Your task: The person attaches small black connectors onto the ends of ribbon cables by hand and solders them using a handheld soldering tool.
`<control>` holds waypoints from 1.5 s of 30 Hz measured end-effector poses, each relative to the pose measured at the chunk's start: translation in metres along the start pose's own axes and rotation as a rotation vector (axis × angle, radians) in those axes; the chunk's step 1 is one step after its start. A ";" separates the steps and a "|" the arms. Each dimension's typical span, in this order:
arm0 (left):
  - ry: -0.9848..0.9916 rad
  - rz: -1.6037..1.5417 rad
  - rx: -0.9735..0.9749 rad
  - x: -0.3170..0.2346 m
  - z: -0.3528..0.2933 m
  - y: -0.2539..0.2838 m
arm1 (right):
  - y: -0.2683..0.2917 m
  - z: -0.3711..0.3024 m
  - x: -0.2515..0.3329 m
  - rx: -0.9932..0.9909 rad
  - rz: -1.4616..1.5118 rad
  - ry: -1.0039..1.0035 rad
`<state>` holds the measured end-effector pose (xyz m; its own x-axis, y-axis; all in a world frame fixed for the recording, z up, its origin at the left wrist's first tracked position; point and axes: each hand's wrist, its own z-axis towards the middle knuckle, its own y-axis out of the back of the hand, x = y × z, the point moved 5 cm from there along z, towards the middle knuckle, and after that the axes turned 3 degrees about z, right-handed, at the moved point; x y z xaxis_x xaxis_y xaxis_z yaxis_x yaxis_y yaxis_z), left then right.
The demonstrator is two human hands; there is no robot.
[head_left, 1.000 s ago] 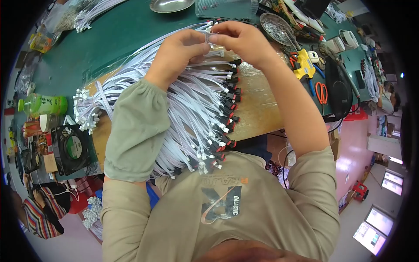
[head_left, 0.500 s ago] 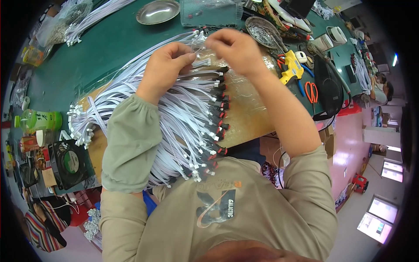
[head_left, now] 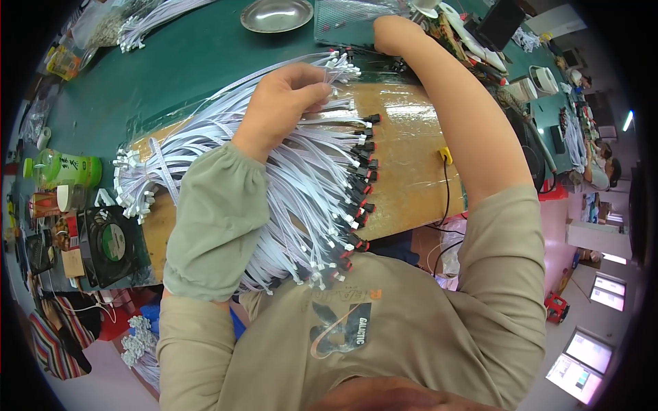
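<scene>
Wires, white bundle, pinched in my left hand on wooden board; right hand reaches far across tabletop, grip unclear.

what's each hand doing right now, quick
Left hand: closed, pinching white cables from the bundle.
Right hand: reached out to the far side of the green table; grip cannot be told.

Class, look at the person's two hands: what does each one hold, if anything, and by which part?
The left hand pinches white ribbon cables near their far, white-connector ends. The right hand reaches toward the clear tray; whether it holds anything cannot be told.
</scene>
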<state>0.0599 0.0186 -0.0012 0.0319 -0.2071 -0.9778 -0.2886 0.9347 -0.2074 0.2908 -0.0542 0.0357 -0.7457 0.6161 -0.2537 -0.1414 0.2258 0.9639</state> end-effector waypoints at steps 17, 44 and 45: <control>0.051 -0.147 -0.128 -0.006 -0.001 0.009 | 0.022 -0.037 -0.005 -0.308 0.458 0.010; -0.018 -0.151 -0.130 -0.011 -0.002 0.006 | 0.005 -0.109 0.078 0.108 2.000 -0.052; -0.018 -0.151 -0.130 -0.011 -0.002 0.006 | 0.006 -0.110 0.081 0.112 1.957 -0.019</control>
<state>0.0560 0.0256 0.0080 0.1011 -0.3362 -0.9363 -0.4006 0.8477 -0.3477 0.1579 -0.0862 0.0298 0.2062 0.0434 0.9776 0.7686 -0.6255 -0.1343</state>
